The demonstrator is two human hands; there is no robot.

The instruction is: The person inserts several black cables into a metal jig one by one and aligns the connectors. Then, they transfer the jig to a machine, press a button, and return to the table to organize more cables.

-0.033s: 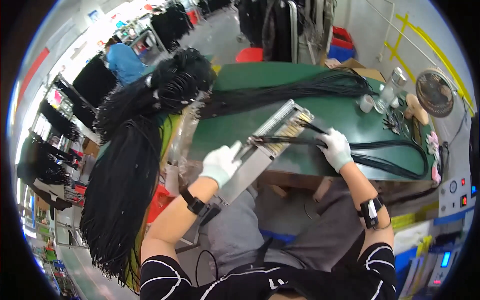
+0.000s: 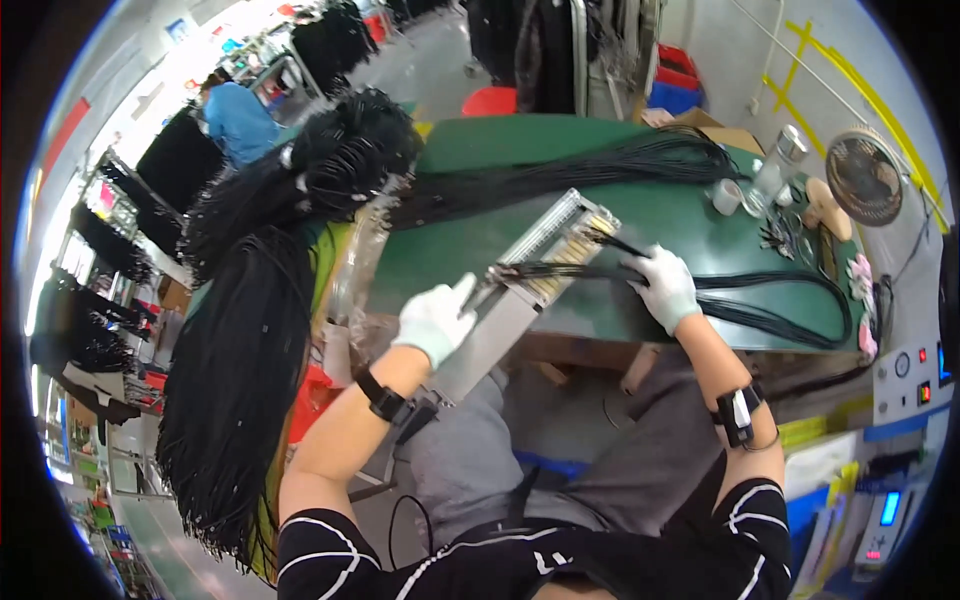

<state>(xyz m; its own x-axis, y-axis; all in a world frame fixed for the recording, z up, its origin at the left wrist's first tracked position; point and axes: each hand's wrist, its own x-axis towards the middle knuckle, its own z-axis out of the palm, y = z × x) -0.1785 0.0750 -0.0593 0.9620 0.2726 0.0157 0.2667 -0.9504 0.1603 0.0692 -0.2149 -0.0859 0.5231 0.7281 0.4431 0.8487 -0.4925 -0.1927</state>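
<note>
My left hand [image 2: 437, 320], in a white glove, has its index finger stretched out and a gap to its thumb. Its fingertips are beside the gathered ends of black cables [image 2: 575, 271], at the left edge of a long grey metal fixture [image 2: 500, 338]. My right hand [image 2: 665, 288], also gloved, is closed round the cables on the other side of the fixture. From that grip the cables trail rightward in a loop [image 2: 835, 300]. Short dark strands also run from my right hand to the pale slotted strip [image 2: 570, 258] on the fixture. The fixture slants across the table's near edge.
A thick heap of black cables [image 2: 235, 390] hangs over the table's left side. Another bundle [image 2: 580, 172] lies across the back of the green table [image 2: 480, 140]. To the right stand a tape roll [image 2: 727, 197], a clear bottle [image 2: 778, 172] and a fan [image 2: 865, 177].
</note>
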